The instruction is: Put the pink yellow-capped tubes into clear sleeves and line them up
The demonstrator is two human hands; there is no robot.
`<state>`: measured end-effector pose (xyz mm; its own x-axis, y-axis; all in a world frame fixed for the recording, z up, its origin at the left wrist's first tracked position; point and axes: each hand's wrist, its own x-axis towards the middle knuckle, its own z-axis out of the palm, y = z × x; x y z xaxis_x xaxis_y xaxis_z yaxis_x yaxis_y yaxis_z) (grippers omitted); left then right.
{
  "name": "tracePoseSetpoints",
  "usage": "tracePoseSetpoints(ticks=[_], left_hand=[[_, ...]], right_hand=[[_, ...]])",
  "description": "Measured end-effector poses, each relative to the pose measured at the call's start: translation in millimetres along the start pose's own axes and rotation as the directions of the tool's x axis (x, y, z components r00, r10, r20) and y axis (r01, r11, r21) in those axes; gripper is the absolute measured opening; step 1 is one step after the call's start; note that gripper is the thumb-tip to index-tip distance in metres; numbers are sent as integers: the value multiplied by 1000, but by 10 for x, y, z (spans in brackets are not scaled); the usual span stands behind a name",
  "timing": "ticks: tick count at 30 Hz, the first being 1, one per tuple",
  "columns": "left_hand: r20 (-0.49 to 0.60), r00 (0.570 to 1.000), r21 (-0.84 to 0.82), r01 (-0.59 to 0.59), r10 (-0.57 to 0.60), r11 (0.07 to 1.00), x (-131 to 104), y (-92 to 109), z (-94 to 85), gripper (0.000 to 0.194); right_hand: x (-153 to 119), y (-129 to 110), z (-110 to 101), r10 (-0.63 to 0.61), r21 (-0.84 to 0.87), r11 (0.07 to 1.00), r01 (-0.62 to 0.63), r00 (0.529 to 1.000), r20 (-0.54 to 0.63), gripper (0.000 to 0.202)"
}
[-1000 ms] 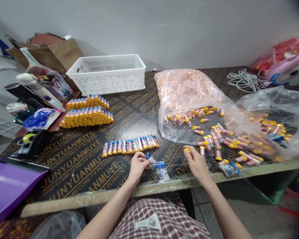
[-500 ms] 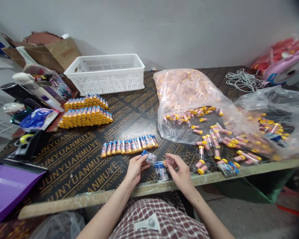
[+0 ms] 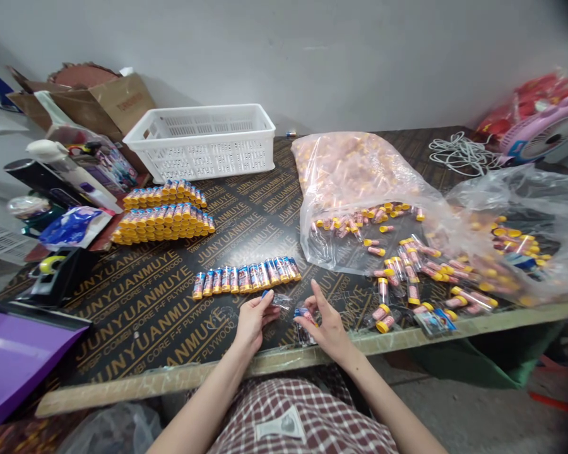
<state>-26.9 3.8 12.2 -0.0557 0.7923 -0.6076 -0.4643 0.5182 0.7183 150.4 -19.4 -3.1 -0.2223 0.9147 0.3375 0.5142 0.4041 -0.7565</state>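
Note:
My left hand [image 3: 253, 323] pinches a small clear plastic sleeve with blue print [image 3: 281, 301] between thumb and fingers. Close by on the right, my right hand [image 3: 329, 325] has its thumb and forefinger spread, with nothing visible between them. Under its fingertips lie more blue-printed sleeves [image 3: 304, 339], partly covered by the hand. Just beyond my hands runs a slanting row of blue-wrapped tubes with yellow caps [image 3: 248, 277]. Loose clear tubes with pink contents and yellow caps [image 3: 411, 287] are scattered to the right.
Stacked wrapped tubes [image 3: 163, 221] stand at left, before a white plastic basket [image 3: 203, 154]. A large plastic bag of tubes [image 3: 360, 167] spills open at centre right. A tape dispenser [image 3: 52, 271], purple dustpan [image 3: 23, 359], white cable [image 3: 461, 154] and pink fan [image 3: 539, 135] are around the table.
My right hand has opened, its thumb and forefinger moving apart from a pinch. The sleeve in my left hand has tilted flatter, while that hand stays nearly in place.

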Motion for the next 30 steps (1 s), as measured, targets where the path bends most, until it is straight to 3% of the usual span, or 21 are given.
tracePoseSetpoints(ticks=[3, 7, 9, 15, 18, 21, 25, 30], left_hand=[[17, 1000, 43, -26, 25, 999, -23, -8, 2, 37], [115, 970, 209, -233, 213, 950, -43, -76, 29, 30], [182, 951, 234, -289, 251, 928, -56, -114, 58, 28], [257, 956, 86, -166, 139, 982, -103, -120, 134, 39], [253, 961, 42, -121, 107, 992, -92, -37, 109, 43], [276, 958, 28, -87, 76, 996, -66, 68, 62, 39], [361, 933, 101, -35, -4, 994, -66, 133, 31, 38], [481, 868, 276, -18, -122, 961, -156, 86, 58, 37]], right_hand=[[13, -51, -4, -12, -48, 999, 14, 998, 56, 82], [13, -110, 6, -11, -78, 997, 24, 986, 167, 87], [8, -120, 26, -9, -45, 999, 16, 989, 148, 91], [12, -146, 28, 14, 96, 995, -21, 997, 78, 100], [12, -199, -54, 31, 221, 973, -62, 990, 138, 102], [-1, -221, -124, -13, 284, 958, -48, 978, 209, 85], [-9, -185, -131, -52, 209, 978, 20, 987, 152, 75], [46, -194, -159, -79, 111, 991, 76, 997, 25, 81]])
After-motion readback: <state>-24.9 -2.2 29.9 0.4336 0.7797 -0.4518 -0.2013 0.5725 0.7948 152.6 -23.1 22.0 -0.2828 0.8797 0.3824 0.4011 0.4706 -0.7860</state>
